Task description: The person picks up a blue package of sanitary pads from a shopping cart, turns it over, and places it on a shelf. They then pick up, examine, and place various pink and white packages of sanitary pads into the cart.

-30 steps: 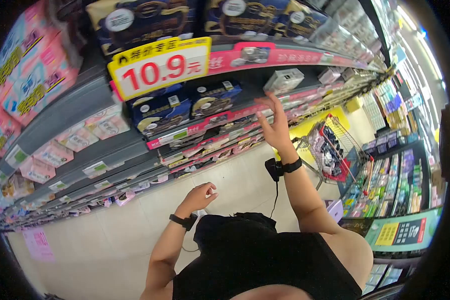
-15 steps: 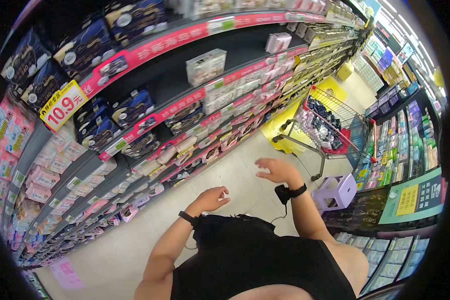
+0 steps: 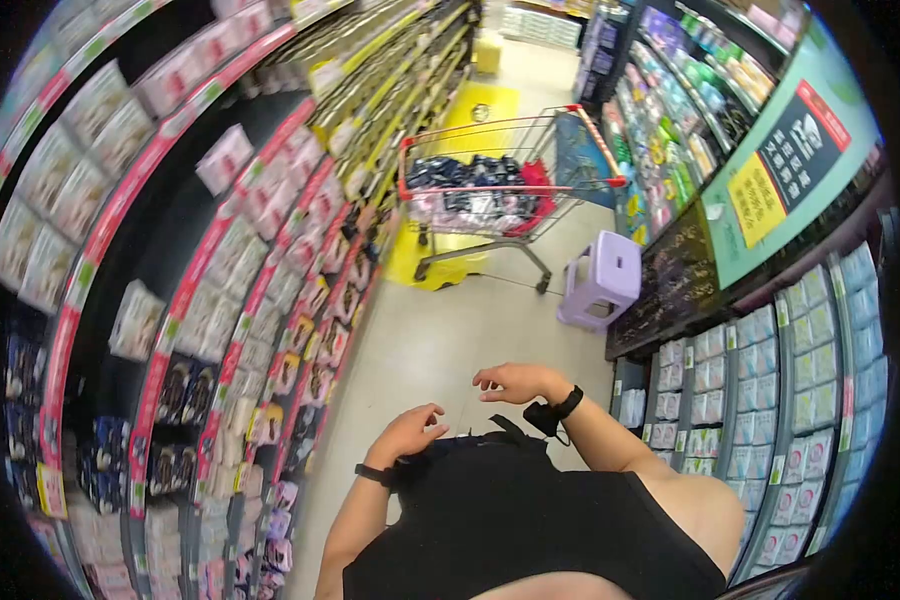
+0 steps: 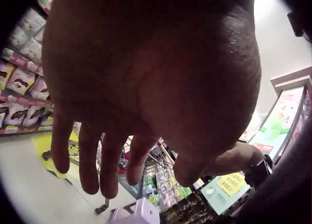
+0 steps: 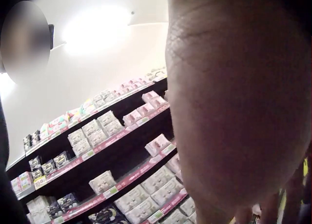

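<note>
In the head view my left hand (image 3: pixel 408 432) hangs in front of my body, its fingers loosely bent around nothing. My right hand (image 3: pixel 518 382) is held a little further forward, also empty, its fingers relaxed. In the left wrist view the left palm (image 4: pixel 146 77) fills the middle, with the fingers pointing down and apart. The right palm (image 5: pixel 239 107) covers the right side of the right wrist view; its fingers are mostly cut off. Neither hand touches any goods. Beyond the hands stands a cart (image 3: pixel 510 175) holding dark and pink packs (image 3: pixel 475 190).
Shelves of packs (image 3: pixel 205 300) run along the left. On the right are a lilac stool (image 3: pixel 602 280), a green sign (image 3: pixel 785 165) and shelves of small packs (image 3: pixel 755 400). A yellow floor mat (image 3: pixel 410 262) lies under the cart; pale floor (image 3: pixel 410 340) runs between the shelves.
The view has turned right, so the shelves stand at the left and the cart is ahead. My right hand has drawn back from beside a white pack on the shelf to in front of my body.
</note>
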`<action>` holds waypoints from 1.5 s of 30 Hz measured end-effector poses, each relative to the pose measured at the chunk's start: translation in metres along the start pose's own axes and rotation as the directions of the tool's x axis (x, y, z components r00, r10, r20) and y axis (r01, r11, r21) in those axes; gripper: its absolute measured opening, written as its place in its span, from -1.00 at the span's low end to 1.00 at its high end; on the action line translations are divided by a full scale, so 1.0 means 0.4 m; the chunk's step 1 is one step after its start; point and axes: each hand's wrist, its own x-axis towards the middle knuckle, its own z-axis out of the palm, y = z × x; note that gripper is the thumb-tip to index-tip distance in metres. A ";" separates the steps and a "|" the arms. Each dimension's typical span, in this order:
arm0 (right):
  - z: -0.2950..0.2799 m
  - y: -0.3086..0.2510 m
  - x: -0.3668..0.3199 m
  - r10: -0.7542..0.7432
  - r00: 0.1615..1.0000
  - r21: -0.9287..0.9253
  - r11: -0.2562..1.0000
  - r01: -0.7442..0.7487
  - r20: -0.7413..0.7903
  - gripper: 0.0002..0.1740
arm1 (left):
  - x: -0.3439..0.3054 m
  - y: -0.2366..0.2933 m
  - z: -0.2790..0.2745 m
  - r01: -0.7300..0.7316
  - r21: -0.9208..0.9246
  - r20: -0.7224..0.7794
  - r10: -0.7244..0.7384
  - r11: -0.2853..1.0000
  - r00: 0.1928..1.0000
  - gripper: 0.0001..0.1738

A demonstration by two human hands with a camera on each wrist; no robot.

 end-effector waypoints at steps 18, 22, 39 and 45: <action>-0.291 0.320 0.045 0.372 0.886 0.284 0.913 -0.294 -0.278 -0.53 | 0.804 0.118 -0.293 -0.405 0.189 0.422 0.299 0.895 0.856 -0.50; -0.462 0.362 0.159 0.361 0.896 0.268 0.918 -0.293 -0.258 -0.57 | 0.972 0.128 -0.386 -0.458 0.139 0.368 0.383 0.878 0.847 -0.53; -0.994 0.608 0.707 -0.024 0.983 0.004 1.000 0.026 -0.181 -0.59 | 1.203 0.010 -0.719 -0.105 0.108 0.061 0.099 0.989 0.993 -0.53; -1.274 0.708 0.962 -0.239 0.969 -0.176 0.959 0.224 -0.068 -0.58 | 1.304 0.026 -0.766 0.201 0.149 -0.218 -0.166 0.968 0.962 -0.55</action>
